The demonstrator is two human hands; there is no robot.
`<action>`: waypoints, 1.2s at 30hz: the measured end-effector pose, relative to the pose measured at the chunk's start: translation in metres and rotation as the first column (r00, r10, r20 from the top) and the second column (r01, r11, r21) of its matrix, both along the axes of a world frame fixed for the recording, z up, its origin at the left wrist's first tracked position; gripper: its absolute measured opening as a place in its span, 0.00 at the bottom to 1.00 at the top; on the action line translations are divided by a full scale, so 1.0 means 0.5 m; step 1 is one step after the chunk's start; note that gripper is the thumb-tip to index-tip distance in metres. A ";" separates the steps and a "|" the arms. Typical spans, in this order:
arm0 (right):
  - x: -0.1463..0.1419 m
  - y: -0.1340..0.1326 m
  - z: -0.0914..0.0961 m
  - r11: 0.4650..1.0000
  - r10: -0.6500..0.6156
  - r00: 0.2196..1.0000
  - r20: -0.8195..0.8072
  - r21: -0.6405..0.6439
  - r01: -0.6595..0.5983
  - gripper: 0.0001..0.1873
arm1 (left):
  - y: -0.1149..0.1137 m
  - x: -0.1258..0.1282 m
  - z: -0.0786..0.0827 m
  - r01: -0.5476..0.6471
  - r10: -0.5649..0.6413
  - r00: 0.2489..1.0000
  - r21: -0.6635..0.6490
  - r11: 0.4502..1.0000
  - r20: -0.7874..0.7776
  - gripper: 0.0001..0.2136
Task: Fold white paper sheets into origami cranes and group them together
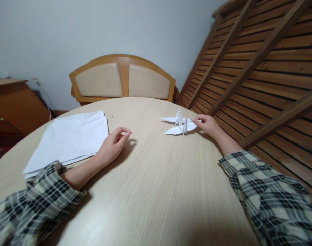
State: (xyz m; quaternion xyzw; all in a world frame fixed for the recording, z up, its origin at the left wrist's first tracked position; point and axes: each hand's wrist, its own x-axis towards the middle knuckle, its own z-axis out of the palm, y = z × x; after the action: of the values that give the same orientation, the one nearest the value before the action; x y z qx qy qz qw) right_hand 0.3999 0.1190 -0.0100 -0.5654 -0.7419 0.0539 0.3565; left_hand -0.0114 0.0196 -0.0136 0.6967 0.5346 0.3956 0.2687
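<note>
Two white folded paper cranes stand on the round wooden table (pixel 151 184) at the far right, the nearer crane (pixel 181 129) just in front of the farther crane (pixel 176 118). My right hand (pixel 209 125) reaches out to them and its fingertips pinch the wing tip of the nearer crane. My left hand (pixel 112 145) rests on the table near the middle, fingers loosely curled with thumb and forefinger meeting, and nothing shows in it. A stack of white paper sheets (pixel 71 140) lies just left of that hand. Both arms wear plaid sleeves.
A wooden chair (pixel 122 80) with padded back stands behind the table's far edge. A slatted wooden frame (pixel 260 61) leans along the right side. A wooden cabinet (pixel 15 102) sits at the far left by the wall.
</note>
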 end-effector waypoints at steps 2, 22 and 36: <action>0.012 0.014 -0.014 0.999 -0.035 0.999 0.026 0.015 0.035 0.19 | 0.001 0.001 -0.001 -0.002 0.002 1.000 0.009 1.000 -0.001 0.10; -0.063 -0.021 0.071 0.631 -0.073 0.856 -0.513 0.640 0.438 0.16 | -0.020 -0.175 0.024 0.065 0.211 0.554 0.294 0.954 -0.805 0.34; -0.302 -0.194 0.032 0.814 0.343 0.933 -0.109 0.530 -0.237 0.10 | -0.007 -0.206 0.007 0.048 0.071 0.646 0.133 0.990 -0.760 0.34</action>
State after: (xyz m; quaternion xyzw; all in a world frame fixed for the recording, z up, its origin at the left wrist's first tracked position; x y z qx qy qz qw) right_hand 0.2489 0.0222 0.0060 -0.3225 -0.7676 -0.0333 0.5529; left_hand -0.1144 0.0162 -0.0099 0.8122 0.5730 0.1043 -0.0336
